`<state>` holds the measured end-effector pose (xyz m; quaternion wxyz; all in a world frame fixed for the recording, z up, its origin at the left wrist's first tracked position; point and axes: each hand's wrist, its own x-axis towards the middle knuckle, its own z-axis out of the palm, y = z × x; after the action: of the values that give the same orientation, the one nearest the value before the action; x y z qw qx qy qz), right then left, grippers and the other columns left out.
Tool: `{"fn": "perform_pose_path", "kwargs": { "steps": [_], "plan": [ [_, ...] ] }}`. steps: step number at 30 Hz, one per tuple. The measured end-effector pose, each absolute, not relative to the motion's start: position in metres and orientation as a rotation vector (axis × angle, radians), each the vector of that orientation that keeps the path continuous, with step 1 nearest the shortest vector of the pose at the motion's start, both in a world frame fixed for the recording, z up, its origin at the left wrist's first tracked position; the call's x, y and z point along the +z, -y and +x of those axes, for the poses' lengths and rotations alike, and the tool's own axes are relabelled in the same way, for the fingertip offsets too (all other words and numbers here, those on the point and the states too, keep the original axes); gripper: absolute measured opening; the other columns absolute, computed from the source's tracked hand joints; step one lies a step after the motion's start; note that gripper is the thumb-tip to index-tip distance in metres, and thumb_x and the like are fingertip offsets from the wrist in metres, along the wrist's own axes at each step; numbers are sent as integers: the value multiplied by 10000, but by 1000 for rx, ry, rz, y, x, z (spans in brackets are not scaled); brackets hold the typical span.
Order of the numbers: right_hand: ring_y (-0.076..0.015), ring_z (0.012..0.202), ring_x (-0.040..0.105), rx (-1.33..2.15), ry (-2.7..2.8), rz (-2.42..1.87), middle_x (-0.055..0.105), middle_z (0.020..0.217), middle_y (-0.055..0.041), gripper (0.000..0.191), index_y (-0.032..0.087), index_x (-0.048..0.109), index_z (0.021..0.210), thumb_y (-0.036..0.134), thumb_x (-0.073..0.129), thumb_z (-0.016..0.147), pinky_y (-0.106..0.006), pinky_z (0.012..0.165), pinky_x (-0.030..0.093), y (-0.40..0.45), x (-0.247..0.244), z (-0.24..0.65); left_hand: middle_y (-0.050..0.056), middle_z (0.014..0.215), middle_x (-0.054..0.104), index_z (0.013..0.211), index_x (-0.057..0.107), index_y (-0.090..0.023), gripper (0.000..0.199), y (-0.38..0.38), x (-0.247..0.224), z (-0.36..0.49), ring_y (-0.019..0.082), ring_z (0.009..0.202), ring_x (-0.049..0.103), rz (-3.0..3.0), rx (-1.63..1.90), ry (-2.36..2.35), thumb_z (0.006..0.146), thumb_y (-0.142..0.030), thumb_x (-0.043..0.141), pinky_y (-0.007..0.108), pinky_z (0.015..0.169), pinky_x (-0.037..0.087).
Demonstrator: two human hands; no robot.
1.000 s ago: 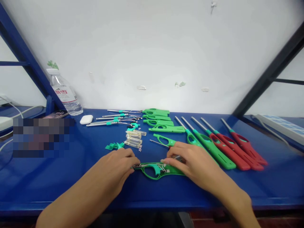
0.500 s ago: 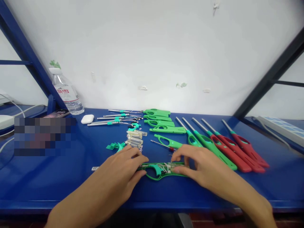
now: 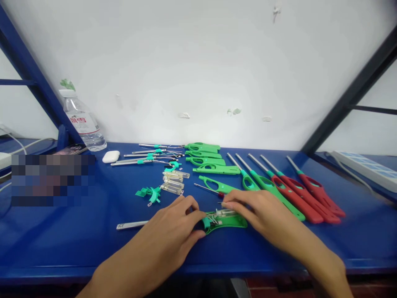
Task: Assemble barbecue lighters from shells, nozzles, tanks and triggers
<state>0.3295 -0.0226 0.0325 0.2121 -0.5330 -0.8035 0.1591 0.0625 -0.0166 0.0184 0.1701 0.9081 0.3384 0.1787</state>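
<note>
My left hand (image 3: 176, 227) is closed on the front part of an open green lighter shell (image 3: 234, 220), over its trigger area. A metal tube (image 3: 132, 225) sticks out to the left from under this hand. Inside the shell lie white wires, a teal trigger (image 3: 206, 223) and a clear fuel tank (image 3: 225, 212). My right hand (image 3: 252, 207) is at the shell's upper right edge, thumb and fingers pressed together near a thin dark tip; what they hold is mostly hidden. Just behind lies a screwdriver (image 3: 208, 188) with a red handle, partly beside a green shell half (image 3: 217, 185).
Clear tanks (image 3: 173, 182), teal parts (image 3: 150, 193), metal tubes with wires (image 3: 133, 161) and green shells (image 3: 206, 160) lie behind my hands. Assembled green (image 3: 273, 194) and red lighters (image 3: 297, 200) are at the right. A bottle (image 3: 83, 124) and white case (image 3: 111, 156) stand back left.
My left hand has slid right along the shell and now covers its trigger loop, baring more of the metal tube. My right hand has moved off the tank to the shell's upper edge.
</note>
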Motion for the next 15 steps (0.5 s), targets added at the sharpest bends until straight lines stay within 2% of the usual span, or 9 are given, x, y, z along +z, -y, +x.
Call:
{"fn": "perform_pose_path", "kwargs": {
  "steps": [3,7,10,12,15],
  "plan": [
    [-221,845,764,478,2191,-1442,814,979,18,230,301,738,1061,358,520,1109,-297,777,495,21,33,326,2,1235,616,1241,648,-331,248,16,20,64,222,1077,672,2552,500,-997,1034,-195,661,372,921,546],
    [-141,557,624,652,2111,-1456,690,706,63,191,272,720,910,362,632,1054,-252,611,452,21,34,327,5,1247,602,1233,639,-333,270,16,23,65,231,1086,669,2542,475,-1011,1019,-172,673,369,889,546],
    [-136,602,633,810,2040,-1507,713,771,58,119,270,738,904,359,818,912,-233,569,447,22,32,332,8,1239,599,1202,640,-311,254,16,25,65,232,1062,673,2545,437,-1024,1012,-145,669,385,890,540],
    [-142,666,649,834,2030,-1546,750,861,50,177,282,756,946,343,885,841,-233,597,469,24,31,336,8,1230,598,1168,643,-298,222,16,26,66,230,1049,674,2540,429,-1023,1014,-141,664,389,890,536],
    [-145,728,663,803,2062,-1527,763,921,51,164,300,762,1002,325,861,873,-241,672,512,26,31,341,9,1228,598,1152,637,-292,197,16,25,66,230,1066,665,2524,435,-1018,1021,-146,658,389,901,530]
  ]
}}
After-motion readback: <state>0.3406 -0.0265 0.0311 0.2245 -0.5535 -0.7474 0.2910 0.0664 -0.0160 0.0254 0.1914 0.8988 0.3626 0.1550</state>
